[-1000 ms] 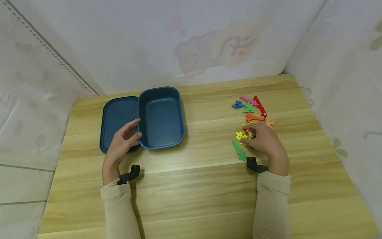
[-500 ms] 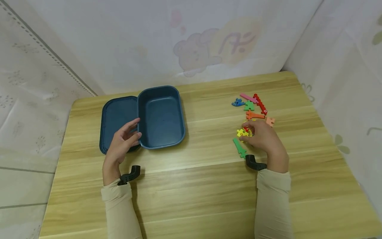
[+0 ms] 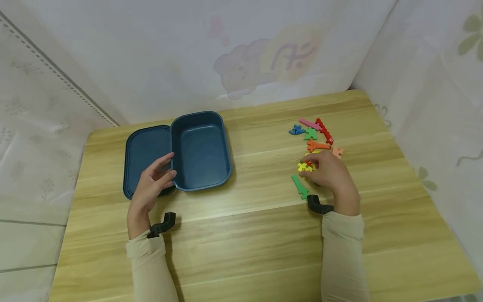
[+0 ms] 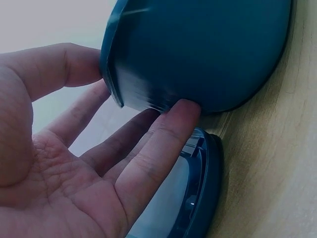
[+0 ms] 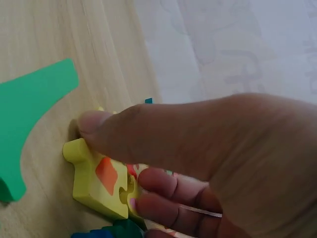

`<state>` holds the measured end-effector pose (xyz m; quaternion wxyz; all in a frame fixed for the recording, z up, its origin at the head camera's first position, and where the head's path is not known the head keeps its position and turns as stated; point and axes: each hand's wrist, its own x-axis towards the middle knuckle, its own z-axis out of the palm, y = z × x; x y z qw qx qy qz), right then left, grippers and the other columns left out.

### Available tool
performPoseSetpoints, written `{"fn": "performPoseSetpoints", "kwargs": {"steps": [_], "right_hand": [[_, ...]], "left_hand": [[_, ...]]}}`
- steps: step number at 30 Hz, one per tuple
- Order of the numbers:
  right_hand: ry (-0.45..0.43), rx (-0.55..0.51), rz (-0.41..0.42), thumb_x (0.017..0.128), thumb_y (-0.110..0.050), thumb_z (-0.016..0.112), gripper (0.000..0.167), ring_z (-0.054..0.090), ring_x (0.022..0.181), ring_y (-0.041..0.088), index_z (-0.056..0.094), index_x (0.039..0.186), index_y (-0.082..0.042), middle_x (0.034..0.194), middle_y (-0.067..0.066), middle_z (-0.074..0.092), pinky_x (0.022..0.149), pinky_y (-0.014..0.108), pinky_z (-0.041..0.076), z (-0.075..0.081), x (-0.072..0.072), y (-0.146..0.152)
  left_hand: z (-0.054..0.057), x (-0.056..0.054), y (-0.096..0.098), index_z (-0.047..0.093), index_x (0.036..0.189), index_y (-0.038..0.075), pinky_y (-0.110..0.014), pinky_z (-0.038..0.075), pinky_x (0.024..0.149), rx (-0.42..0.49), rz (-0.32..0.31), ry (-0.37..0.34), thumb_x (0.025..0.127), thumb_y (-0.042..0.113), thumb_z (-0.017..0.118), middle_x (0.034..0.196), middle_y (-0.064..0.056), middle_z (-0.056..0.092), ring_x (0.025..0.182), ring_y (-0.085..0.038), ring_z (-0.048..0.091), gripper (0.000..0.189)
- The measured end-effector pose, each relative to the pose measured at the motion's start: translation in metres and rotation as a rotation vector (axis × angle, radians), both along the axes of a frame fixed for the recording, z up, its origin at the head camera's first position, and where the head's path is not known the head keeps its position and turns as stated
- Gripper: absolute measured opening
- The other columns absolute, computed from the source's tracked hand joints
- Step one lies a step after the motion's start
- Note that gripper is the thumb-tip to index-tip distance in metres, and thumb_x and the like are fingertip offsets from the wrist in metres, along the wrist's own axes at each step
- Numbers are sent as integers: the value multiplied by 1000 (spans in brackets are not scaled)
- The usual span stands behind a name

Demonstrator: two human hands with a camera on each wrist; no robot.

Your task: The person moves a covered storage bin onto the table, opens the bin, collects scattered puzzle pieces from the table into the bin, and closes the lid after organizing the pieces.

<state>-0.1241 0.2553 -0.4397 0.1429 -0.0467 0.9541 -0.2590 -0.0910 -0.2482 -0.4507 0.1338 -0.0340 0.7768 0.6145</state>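
My left hand (image 3: 149,184) rests its thumb and fingertips against the near left side of a dark blue rectangular box (image 3: 205,155). In the left wrist view, the fingers (image 4: 153,158) extend along the box's outer wall, and the thumb meets its rim. At the right, my right hand (image 3: 328,170) pinches a yellow puzzle piece (image 5: 99,178) with an orange patch, low over the table. The thumb lies across its edge; curled fingers at the other end partly hide it and a red bit. A green puzzle piece (image 3: 300,187) lies just in front of that hand.
The blue lid (image 3: 145,155) lies left of the box, partly under it. Behind my right hand are several puzzle pieces: orange (image 3: 318,145), red (image 3: 325,131), pink (image 3: 310,124), green (image 3: 310,134), blue (image 3: 297,129) and peach (image 3: 338,152). Patterned cloth (image 3: 245,63) hangs behind the table.
My right thumb and fingers have come in slightly around the yellow puzzle piece. My left hand stays at the box. The head view has shifted a little.
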Motion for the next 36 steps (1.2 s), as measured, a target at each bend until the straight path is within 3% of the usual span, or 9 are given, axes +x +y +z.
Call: {"fn": "performPoseSetpoints", "kwargs": {"steps": [6, 15, 23, 31, 36], "right_hand": [[-18, -1, 8, 92, -28, 84, 40, 53, 78, 22, 78, 127, -9, 94, 12, 69, 67, 33, 42, 2, 0, 1], [-16, 9, -19, 91, -32, 85, 42, 61, 94, 27, 76, 124, -7, 109, 14, 71, 76, 34, 46, -3, -3, -3], [9, -54, 12, 95, -24, 81, 37, 58, 105, 31, 75, 128, -9, 122, 16, 70, 91, 49, 49, -5, -5, -11], [0, -50, 5, 96, -24, 79, 43, 59, 107, 33, 72, 134, -7, 130, 19, 69, 92, 52, 49, -5, -6, -14], [-15, -37, -5, 94, -28, 82, 50, 63, 113, 36, 70, 136, -4, 134, 21, 68, 96, 57, 52, -5, -4, -15]], "left_hand": [[-1, 1, 3, 38, 166, 20, -13, 55, 90, 3, 0, 13, 109, 21, 59, 172, -16, 32, 151, -43, 45, 60], [-2, -1, 3, 39, 165, 21, -14, 56, 90, 9, 16, 5, 109, 20, 60, 173, -15, 32, 150, -42, 45, 60], [-3, 1, 2, 39, 165, 21, -15, 56, 92, 11, 12, 6, 109, 22, 60, 173, -15, 32, 149, -41, 45, 60], [-3, -1, 4, 40, 165, 22, -15, 56, 92, -9, 10, 11, 109, 24, 60, 172, -14, 34, 146, -35, 49, 60], [-2, -1, 5, 39, 165, 22, -15, 56, 91, -10, 14, 0, 109, 21, 59, 172, -14, 33, 148, -38, 48, 60]]}}
